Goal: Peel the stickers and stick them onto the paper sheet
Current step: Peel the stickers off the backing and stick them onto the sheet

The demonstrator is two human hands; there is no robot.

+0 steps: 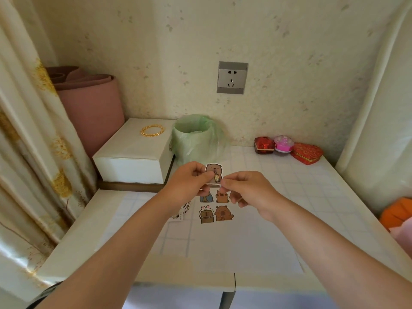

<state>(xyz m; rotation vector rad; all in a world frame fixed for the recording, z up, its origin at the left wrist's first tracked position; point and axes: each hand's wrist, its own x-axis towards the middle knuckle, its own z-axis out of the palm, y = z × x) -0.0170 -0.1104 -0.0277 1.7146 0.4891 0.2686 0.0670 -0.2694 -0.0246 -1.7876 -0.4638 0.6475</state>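
Table edge (156, 273): nearest the camera, pale top with a faint grid pattern.
Paper sheet (245, 241): white, lies flat on the table under both forearms.
Stuck stickers (215, 207): four brown cartoon animals in two rows on the far part of the sheet, just below the hands.
Sticker stack (181, 211): small printed pieces on the table beside the sheet, partly hidden by the left wrist.
Left hand (189, 181): raised above the sheet, thumb and fingers pinched on the held sticker's left side.
Right hand (243, 186): fingertips pinched at the sticker's lower right edge, touching the left hand's fingers.
Held sticker (214, 170): brown bear-like figure, upright, in the air between both hands.
White box (133, 157): far left, gold bangles (153, 130) on its lid.
Bin (196, 137): behind the hands, lined with a green bag.
Red boxes (307, 153): far right, by the wall.
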